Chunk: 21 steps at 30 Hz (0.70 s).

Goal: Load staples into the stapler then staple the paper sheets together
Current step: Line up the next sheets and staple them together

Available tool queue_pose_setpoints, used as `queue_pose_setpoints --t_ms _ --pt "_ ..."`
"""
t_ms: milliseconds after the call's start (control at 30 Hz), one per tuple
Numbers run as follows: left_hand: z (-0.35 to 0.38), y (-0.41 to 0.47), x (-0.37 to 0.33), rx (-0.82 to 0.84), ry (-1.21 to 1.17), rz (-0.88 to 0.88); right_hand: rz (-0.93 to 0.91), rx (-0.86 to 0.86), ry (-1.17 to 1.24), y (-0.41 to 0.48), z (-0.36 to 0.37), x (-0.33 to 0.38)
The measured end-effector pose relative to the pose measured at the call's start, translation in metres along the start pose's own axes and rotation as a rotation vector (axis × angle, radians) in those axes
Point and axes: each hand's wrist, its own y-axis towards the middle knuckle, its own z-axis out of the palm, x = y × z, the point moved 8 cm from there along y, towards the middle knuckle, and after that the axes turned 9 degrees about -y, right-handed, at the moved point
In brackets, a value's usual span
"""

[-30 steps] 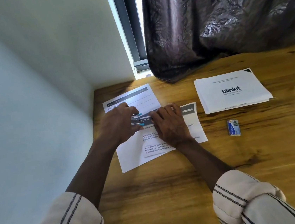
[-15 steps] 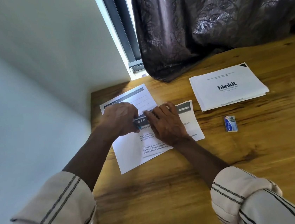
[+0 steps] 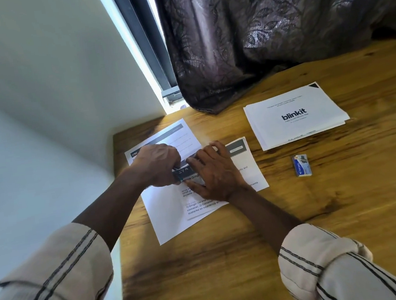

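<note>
Two printed paper sheets overlap at the table's back left: a lower sheet [image 3: 170, 217] and an upper sheet [image 3: 248, 168] with a grey header band. My left hand [image 3: 156, 164] is curled over the upper sheet's left header corner and grips a small stapler. The stapler [image 3: 181, 180] is almost wholly hidden by my fingers, with only a teal sliver showing. My right hand [image 3: 215, 172] lies flat beside it, its fingers pressing the upper sheet down. A small blue staple box [image 3: 301, 165] lies on the wood to the right.
A stack of white sheets printed "blinkit" [image 3: 294, 116] lies at the back right. A dark curtain [image 3: 277, 29] hangs onto the wooden table [image 3: 230, 269] at the back. White walls close in the left side, right against the table's left edge.
My left hand has closed down over the sheet's corner, covering the teal stapler ends that showed a second ago. My right hand has stayed pressed on the paper. The camera shifted slightly.
</note>
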Motion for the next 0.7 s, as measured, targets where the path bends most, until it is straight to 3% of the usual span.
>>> queue_pose_setpoints --t_ms 267,333,467,700 --pt "0.017 -0.002 0.028 0.040 -0.267 -0.101 0.052 0.021 -0.015 0.001 0.003 -0.004" --pt "0.018 -0.016 0.043 -0.094 -0.455 -0.175 0.071 0.034 -0.012 0.002 0.003 -0.005" --pt "0.043 -0.061 0.064 -0.516 -0.829 -0.392 0.087 0.047 -0.016 0.003 0.004 -0.006" --pt "0.078 -0.087 0.047 -0.556 -0.947 -0.625 0.060 0.071 -0.045 0.003 0.001 -0.002"
